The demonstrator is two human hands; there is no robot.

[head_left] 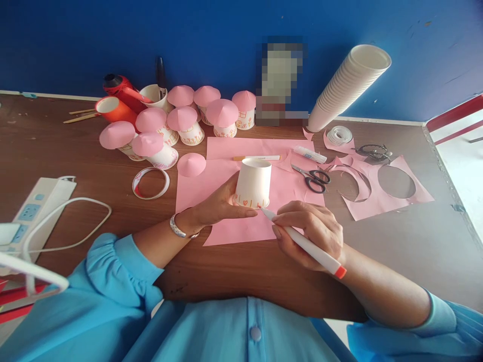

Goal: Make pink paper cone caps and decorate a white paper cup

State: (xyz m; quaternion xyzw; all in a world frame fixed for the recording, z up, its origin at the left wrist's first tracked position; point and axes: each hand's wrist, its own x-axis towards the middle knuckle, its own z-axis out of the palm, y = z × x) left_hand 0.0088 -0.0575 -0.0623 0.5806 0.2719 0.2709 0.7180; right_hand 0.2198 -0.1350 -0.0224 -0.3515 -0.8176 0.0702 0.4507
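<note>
My left hand (222, 201) holds a white paper cup (253, 181) from its left side, its open end turned up. Small orange and red marks run along the lower edge of the cup. In my right hand (311, 231) is a white marker pen (315, 254) with an orange-red end, its tip at the cup's lower right edge. Pink paper sheets (230, 229) lie under both hands. Behind the cup rests another marker pen (256, 158). A pink paper cone (191, 165) sits to the left on the sheet.
Several decorated cups with pink cone tops (222, 114) stand at the back left. Scissors (316, 180), a glue stick (310, 154) and cut pink scraps (368, 196) lie right. A tall cup stack (350, 85) leans on the blue wall. A tape roll (151, 183) and power strip (37, 211) are left.
</note>
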